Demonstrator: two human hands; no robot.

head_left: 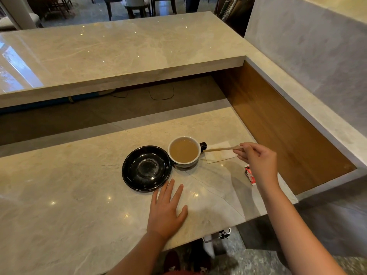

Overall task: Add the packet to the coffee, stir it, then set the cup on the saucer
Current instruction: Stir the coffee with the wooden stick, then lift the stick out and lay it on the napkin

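A cup [184, 152] with a white inside and a black handle holds light brown coffee and stands on the marble counter. Touching its left side is an empty black saucer [146, 168]. My right hand [258, 160] pinches one end of a thin wooden stir stick [220, 149], which lies level above a white napkin [219, 154], its far tip near the cup's handle. A red and white packet [249, 174] lies on the counter, partly hidden behind my right wrist. My left hand [165, 209] rests flat on the counter just in front of the saucer, fingers spread.
The lower marble counter [69, 195] ends at an edge on the right, beside a wooden side panel [278, 124]. A higher marble shelf [119, 52] runs across the back with a dark gap below it. Chairs stand far behind.
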